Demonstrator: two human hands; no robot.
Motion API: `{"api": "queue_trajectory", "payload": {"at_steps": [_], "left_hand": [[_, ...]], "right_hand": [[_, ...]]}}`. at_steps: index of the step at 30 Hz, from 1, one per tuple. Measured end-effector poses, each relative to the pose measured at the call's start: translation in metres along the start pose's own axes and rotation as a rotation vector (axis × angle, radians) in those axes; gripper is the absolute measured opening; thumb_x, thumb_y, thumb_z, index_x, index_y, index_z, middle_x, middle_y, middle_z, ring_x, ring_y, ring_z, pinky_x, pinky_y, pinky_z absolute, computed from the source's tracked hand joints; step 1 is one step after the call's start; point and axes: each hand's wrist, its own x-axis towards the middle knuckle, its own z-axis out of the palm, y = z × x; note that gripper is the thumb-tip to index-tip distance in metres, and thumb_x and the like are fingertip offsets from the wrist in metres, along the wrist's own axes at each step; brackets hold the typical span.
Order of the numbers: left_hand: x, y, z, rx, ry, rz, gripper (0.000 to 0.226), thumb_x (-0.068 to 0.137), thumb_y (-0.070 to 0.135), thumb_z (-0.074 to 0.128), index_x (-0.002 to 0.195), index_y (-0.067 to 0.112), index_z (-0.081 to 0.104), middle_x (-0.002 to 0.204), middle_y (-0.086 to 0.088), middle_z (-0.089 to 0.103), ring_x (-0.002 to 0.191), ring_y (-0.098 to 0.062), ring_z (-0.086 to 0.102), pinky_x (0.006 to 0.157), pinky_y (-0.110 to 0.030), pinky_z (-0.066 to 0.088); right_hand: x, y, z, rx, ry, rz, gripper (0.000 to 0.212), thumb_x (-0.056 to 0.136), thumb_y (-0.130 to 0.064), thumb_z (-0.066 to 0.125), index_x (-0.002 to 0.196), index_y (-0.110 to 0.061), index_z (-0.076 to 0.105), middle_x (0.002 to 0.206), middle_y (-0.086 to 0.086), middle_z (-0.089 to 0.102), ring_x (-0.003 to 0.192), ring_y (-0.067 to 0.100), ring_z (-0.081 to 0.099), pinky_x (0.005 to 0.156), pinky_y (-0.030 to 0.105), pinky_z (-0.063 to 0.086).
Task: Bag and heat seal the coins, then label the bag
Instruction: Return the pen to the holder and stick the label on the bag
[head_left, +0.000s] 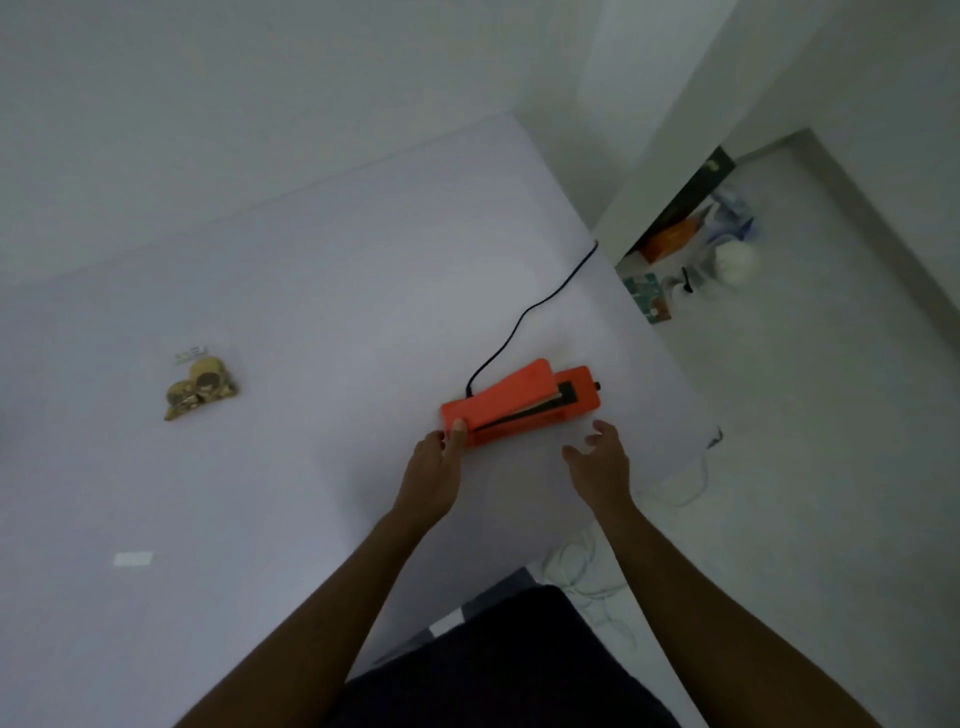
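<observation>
Orange sealer (519, 402): left hand (434, 475) grips its end, right hand (602, 465) spread wide & empty w/ cord (524, 317) behind, so a tug could snag it.

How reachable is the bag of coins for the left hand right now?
Probably reachable: bare table lies between the left hand and the bag of coins, nothing blocking. The hand is touching the orange sealer, so it must let go and stretch far left.

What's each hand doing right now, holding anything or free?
Left hand: grip closed on the near end of the orange plastic heat sealer, thumb on top.
Right hand: open, fingers spread, holding nothing, just short of the sealer.
</observation>
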Motion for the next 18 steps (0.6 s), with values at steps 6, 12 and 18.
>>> {"api": "queue_trajectory", "payload": {"at_steps": [6, 12, 18], "left_hand": [[0.000, 0.019, 0.017, -0.019, 0.048, -0.018, 0.045, 0.099, 0.058, 0.027, 0.105, 0.021, 0.052, 0.092, 0.004, 0.058, 0.080, -0.004, 0.054, 0.066, -0.022, 0.040], [0.026, 0.041, 0.007, -0.069, 0.127, -0.074, 0.052, 0.099, 0.058, 0.028, 0.109, 0.015, 0.056, 0.101, 0.000, 0.056, 0.089, -0.017, 0.053, 0.079, -0.029, 0.039], [0.072, 0.068, -0.035, -0.075, 0.185, -0.100, 0.070, 0.099, 0.060, 0.025, 0.135, 0.005, 0.050, 0.134, -0.016, 0.055, 0.119, -0.030, 0.052, 0.091, -0.030, 0.033]], "right_hand": [[0.043, -0.004, -0.012, -0.067, -0.067, -0.074, 0.063, 0.088, -0.001, 0.063, 0.147, -0.010, 0.041, 0.143, 0.013, 0.053, 0.117, 0.033, 0.059, 0.102, 0.037, 0.044], [0.075, -0.035, -0.007, -0.095, -0.117, -0.139, 0.065, 0.083, 0.006, 0.063, 0.143, -0.009, 0.045, 0.139, 0.013, 0.054, 0.119, 0.032, 0.056, 0.101, 0.036, 0.044], [0.115, -0.102, 0.017, -0.161, -0.179, -0.238, 0.059, 0.082, 0.007, 0.062, 0.139, -0.004, 0.049, 0.135, 0.016, 0.055, 0.122, 0.032, 0.054, 0.092, 0.026, 0.039]]}}
